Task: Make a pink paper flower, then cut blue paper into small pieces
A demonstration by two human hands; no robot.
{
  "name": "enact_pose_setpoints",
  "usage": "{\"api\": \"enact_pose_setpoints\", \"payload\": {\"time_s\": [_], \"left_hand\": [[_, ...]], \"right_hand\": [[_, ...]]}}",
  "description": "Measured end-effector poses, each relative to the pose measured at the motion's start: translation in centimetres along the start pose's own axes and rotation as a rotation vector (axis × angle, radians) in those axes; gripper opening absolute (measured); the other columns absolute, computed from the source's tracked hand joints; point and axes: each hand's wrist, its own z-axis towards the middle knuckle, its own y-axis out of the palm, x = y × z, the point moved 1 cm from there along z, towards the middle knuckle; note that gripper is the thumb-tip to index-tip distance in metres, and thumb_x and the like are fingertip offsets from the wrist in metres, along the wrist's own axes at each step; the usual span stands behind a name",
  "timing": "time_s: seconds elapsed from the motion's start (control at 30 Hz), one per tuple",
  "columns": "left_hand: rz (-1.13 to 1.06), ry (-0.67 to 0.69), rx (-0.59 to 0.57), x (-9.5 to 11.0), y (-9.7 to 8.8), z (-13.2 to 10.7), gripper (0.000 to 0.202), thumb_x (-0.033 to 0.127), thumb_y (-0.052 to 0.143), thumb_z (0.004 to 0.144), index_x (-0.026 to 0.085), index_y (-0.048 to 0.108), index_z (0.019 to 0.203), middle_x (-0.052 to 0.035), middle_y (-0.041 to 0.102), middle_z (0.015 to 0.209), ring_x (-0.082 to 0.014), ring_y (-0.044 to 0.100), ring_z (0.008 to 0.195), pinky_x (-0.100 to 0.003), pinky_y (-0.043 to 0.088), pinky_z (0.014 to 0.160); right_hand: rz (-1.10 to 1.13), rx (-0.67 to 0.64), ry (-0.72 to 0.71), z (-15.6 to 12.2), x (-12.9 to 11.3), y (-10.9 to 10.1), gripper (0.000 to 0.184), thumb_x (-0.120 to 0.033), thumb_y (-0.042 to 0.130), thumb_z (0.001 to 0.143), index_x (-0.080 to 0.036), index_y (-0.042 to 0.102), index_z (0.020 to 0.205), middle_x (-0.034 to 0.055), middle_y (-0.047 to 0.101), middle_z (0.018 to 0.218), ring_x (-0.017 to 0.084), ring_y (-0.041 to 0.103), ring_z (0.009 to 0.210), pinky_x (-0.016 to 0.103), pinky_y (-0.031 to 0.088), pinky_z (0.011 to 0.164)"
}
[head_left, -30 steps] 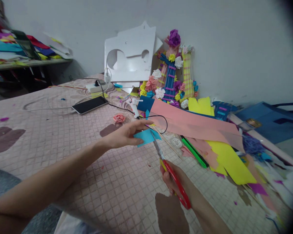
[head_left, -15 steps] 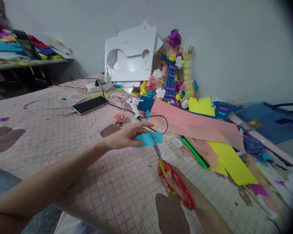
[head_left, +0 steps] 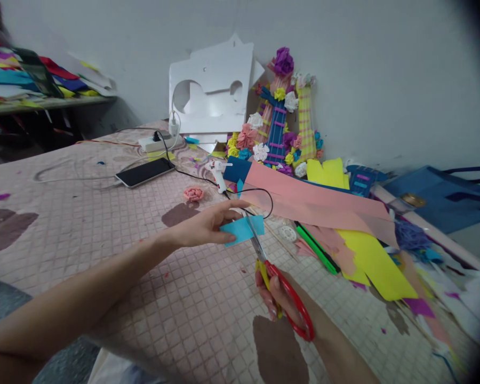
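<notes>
My left hand (head_left: pixel 206 224) pinches a small piece of blue paper (head_left: pixel 240 229) above the patterned table (head_left: pixel 84 224). My right hand (head_left: pixel 282 301) grips red-handled scissors (head_left: pixel 278 285). The scissor blades reach up into the right side of the blue paper, between its two parts. A black cable loops just behind the paper.
Long pink paper sheets (head_left: pixel 316 200), yellow paper (head_left: pixel 368 261) and a green marker (head_left: pixel 316 248) lie to the right. A white glue gun (head_left: pixel 218 173), a small pink paper rose (head_left: pixel 194 193), a phone (head_left: pixel 146 172) and a power strip (head_left: pixel 158 141) lie behind. Decorated paper-flower crafts (head_left: pixel 282 120) lean on the wall.
The scissors have slid further into the blue paper, and my right hand has moved slightly up and left. My left hand has kept its hold, turning the paper a little.
</notes>
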Motion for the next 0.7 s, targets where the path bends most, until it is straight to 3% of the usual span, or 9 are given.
{"api": "enact_pose_setpoints", "payload": {"time_s": [0.37, 0.7], "left_hand": [[0.01, -0.005, -0.002, -0.1, -0.1, -0.1, 0.066, 0.021, 0.063, 0.083, 0.022, 0.031, 0.14, -0.0126, 0.057, 0.113, -0.0104, 0.053, 0.073, -0.021, 0.044, 0.061], [0.003, 0.005, -0.02, -0.3, -0.2, -0.1, 0.066, 0.023, 0.064, 0.082, 0.025, 0.032, 0.14, -0.0132, 0.057, 0.118, -0.0105, 0.054, 0.073, -0.02, 0.043, 0.059]], "right_hand": [[-0.095, 0.041, -0.028, 0.1, 0.4, -0.1, 0.06, -0.078, 0.034, 0.078, -0.019, 0.047, 0.087, -0.0062, 0.038, 0.061, 0.006, 0.038, 0.044, 0.019, 0.043, 0.038], [-0.157, 0.087, 0.024, -0.1, -0.8, 0.1, 0.059, -0.078, 0.038, 0.076, -0.02, 0.047, 0.081, -0.0067, 0.036, 0.058, 0.006, 0.036, 0.043, 0.019, 0.043, 0.037]]}}
